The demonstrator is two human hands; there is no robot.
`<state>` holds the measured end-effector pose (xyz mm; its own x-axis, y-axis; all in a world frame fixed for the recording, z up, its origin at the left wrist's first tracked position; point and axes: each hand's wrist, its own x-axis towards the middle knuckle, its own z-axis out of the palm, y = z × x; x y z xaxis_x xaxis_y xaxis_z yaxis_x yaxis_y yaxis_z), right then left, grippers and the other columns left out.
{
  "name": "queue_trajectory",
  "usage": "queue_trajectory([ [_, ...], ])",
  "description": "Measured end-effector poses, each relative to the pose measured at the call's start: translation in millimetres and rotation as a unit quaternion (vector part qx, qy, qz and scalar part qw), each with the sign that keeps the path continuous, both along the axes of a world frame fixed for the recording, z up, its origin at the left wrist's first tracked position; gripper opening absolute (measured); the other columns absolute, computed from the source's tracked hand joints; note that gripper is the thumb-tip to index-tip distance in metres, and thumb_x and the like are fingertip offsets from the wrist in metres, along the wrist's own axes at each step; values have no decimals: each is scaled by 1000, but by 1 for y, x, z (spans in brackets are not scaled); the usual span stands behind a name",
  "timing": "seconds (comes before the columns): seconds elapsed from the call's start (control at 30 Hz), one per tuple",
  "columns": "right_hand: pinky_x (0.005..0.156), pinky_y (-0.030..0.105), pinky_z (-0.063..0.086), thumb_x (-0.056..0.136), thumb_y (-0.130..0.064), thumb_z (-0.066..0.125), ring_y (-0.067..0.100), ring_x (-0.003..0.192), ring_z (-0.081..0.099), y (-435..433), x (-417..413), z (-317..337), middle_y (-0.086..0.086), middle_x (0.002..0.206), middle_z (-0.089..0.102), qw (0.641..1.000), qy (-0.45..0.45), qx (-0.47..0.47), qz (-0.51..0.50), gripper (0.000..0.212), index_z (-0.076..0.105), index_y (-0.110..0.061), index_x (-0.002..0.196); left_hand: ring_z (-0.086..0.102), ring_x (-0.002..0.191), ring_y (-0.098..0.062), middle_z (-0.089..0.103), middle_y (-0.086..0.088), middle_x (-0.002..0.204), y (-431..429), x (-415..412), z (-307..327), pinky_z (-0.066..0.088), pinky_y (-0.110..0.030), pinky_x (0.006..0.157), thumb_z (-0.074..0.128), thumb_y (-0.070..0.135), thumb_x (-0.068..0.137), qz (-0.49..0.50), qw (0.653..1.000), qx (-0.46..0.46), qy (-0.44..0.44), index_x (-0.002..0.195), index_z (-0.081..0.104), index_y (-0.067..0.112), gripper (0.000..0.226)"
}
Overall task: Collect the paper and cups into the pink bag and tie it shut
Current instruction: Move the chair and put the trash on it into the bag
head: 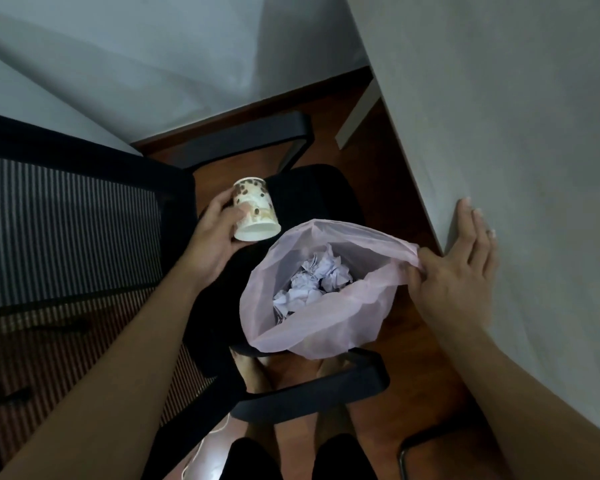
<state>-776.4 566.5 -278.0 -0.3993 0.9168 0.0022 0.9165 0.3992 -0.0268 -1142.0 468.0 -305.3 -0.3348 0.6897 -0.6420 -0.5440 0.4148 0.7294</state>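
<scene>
A pink plastic bag [329, 327] stands open on the black seat of an office chair [309, 195]. Crumpled white paper [312, 282] lies inside it. My left hand [212, 237] holds a paper cup [255, 209], white with brown coffee-bean print, tilted with its mouth toward me, just up and left of the bag's opening. My right hand [454, 268] pinches the bag's right rim between thumb and forefinger, while its other fingers stretch flat against the edge of the grey table [516, 133].
The chair's mesh back [66, 230] fills the left side, its armrests [243, 140] lie above and below the bag. The grey table runs along the right. Reddish wooden floor [406, 375] shows beneath, with my bare feet under the chair.
</scene>
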Motion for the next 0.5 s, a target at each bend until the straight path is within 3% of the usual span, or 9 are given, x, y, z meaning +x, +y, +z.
queue_trajectory([
  [0.13, 136, 63, 12, 108, -34, 68, 47, 170, 7, 1, 1, 1, 26, 183, 7, 1000, -2, -5, 2, 34, 79, -8, 89, 74, 122, -22, 75, 0, 136, 2, 32, 25, 63, -39, 97, 72, 17, 101, -238, 970, -10, -50, 147, 57, 24, 49],
  [0.23, 136, 63, 12, 109, -35, 67, 47, 170, 8, 1, 2, -1, 27, 182, 8, 1000, 9, 4, 2, 36, 78, -8, 87, 76, 114, -16, 72, 2, 136, 0, 60, 13, 64, -37, 97, 83, 29, 95, -387, 915, -94, 61, 144, 57, 27, 56],
  [0.33, 135, 65, 15, 109, -33, 67, 49, 169, 13, 1, 1, -3, 28, 181, 14, 1000, 28, 12, -3, 36, 76, -8, 85, 75, 106, -11, 73, 7, 123, -1, 79, -1, 62, -40, 99, 84, 49, 91, -452, 857, -162, 187, 137, 56, 26, 58],
  [0.43, 134, 64, 16, 107, -36, 68, 47, 169, 13, 2, 0, -4, 27, 182, 15, 999, 39, 8, -5, 36, 77, -10, 84, 72, 100, -11, 75, 4, 123, 6, 81, -3, 61, -33, 94, 75, 62, 93, -494, 829, -189, 182, 135, 51, 33, 56],
  [0.5, 135, 63, 15, 104, -41, 69, 46, 170, 11, 2, 0, -3, 25, 182, 12, 999, 34, -6, -2, 37, 80, -12, 83, 74, 94, -16, 79, -1, 119, 17, 71, 2, 62, -36, 91, 70, 68, 94, -489, 834, -202, 155, 135, 60, 34, 54],
])
